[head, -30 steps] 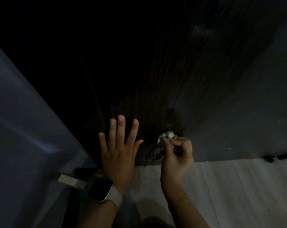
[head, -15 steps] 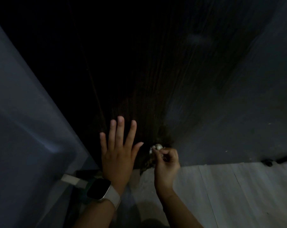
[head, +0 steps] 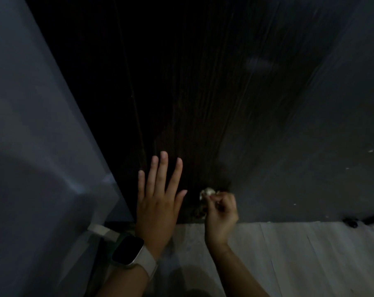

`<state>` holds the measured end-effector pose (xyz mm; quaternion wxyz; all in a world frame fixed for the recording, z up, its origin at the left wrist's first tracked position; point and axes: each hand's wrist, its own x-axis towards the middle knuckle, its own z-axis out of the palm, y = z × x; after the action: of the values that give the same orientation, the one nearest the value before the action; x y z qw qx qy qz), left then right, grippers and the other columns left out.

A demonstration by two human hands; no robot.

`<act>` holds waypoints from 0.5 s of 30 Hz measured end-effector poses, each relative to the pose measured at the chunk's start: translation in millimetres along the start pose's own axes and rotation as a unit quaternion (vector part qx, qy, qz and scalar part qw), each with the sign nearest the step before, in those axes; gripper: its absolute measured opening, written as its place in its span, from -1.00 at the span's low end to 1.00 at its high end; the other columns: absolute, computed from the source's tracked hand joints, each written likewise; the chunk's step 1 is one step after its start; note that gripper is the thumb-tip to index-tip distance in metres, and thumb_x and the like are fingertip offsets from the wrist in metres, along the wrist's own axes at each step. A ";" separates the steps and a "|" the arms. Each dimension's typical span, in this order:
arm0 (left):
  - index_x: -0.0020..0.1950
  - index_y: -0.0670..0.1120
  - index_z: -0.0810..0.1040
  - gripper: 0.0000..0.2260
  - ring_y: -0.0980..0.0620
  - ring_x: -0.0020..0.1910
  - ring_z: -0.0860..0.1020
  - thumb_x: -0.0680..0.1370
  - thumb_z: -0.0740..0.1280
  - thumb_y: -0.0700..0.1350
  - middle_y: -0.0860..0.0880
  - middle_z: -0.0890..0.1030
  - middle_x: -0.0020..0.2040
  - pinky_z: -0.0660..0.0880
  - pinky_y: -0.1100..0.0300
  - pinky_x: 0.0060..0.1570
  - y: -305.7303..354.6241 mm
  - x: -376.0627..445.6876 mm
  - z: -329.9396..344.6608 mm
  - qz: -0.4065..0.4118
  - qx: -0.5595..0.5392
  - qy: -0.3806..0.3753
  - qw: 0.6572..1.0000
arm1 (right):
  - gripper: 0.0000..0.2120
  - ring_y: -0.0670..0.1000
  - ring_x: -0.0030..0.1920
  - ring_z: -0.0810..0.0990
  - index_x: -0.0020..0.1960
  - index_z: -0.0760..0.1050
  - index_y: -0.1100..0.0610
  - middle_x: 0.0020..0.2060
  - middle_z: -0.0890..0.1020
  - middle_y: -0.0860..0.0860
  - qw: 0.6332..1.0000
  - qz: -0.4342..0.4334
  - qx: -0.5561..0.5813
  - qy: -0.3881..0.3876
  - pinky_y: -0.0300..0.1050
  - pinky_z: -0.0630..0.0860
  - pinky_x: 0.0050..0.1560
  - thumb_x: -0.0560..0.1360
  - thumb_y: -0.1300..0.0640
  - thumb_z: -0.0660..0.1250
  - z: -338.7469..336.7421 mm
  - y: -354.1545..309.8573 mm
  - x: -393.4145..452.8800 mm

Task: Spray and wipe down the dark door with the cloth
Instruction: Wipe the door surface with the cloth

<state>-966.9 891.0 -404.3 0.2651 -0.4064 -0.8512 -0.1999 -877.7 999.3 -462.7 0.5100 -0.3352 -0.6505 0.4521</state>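
Wiping is reaching the door (head: pixel 203 93)'s bottom edge: right hand (head: pixel 221 213) is clenching the bunched cloth (head: pixel 207 192) there, left hand (head: pixel 158 202) is pressing flat, fingers spread; upper panel's state is unclear.

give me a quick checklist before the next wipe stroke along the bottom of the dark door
1. Small pale crumpled cloth gripped in right hand: ok.
2. Cloth against dark wood-grain door, near its bottom edge: ok.
3. Left hand flat, fingers spread, bracing the door: ok.
4. Spray bottle within reach: not ok, none in view.
5. Door surface wet from spray: cannot tell, too dim.
6. Pale plank floor beside the stroke clear: ok.
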 end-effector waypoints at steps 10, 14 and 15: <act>0.62 0.00 -0.12 -0.22 -0.03 0.60 -0.11 0.57 0.33 0.00 0.01 -0.17 0.61 -0.05 -0.05 0.56 -21.8 10.9 -32.1 -0.069 -0.068 0.101 0.990 | -0.78 -0.04 -0.23 0.53 -0.28 0.46 0.19 -0.27 0.51 0.11 0.998 0.057 0.029 0.018 -0.13 0.51 -0.16 0.42 0.36 0.46 -10.0 -6.7 9.9; 0.61 -0.01 -0.18 -0.18 -0.03 0.60 -0.16 0.57 0.33 -0.03 0.04 -0.25 0.61 -0.03 -0.08 0.55 -26.2 12.6 -25.7 -0.063 -0.061 0.092 0.992 | -0.82 0.06 -0.17 0.54 -0.24 0.47 0.29 -0.25 0.52 0.14 0.992 -0.018 0.093 0.080 -0.12 0.53 -0.06 0.40 0.41 0.46 -8.6 -41.6 36.8; 0.61 0.00 -0.20 -0.18 -0.02 0.60 -0.17 0.57 0.32 -0.05 0.05 -0.26 0.60 -0.04 -0.07 0.56 -26.1 12.4 -24.7 -0.063 -0.063 0.088 0.992 | -0.81 0.07 -0.17 0.54 -0.25 0.47 0.28 -0.25 0.51 0.14 0.992 -0.020 0.094 0.083 -0.09 0.53 -0.06 0.40 0.41 0.46 -7.5 -40.3 36.2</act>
<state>-987.1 869.1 -380.7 0.3001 -0.3483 -0.8343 -0.3044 -878.7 1018.8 -411.7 0.5999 -0.3091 -0.5675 0.4716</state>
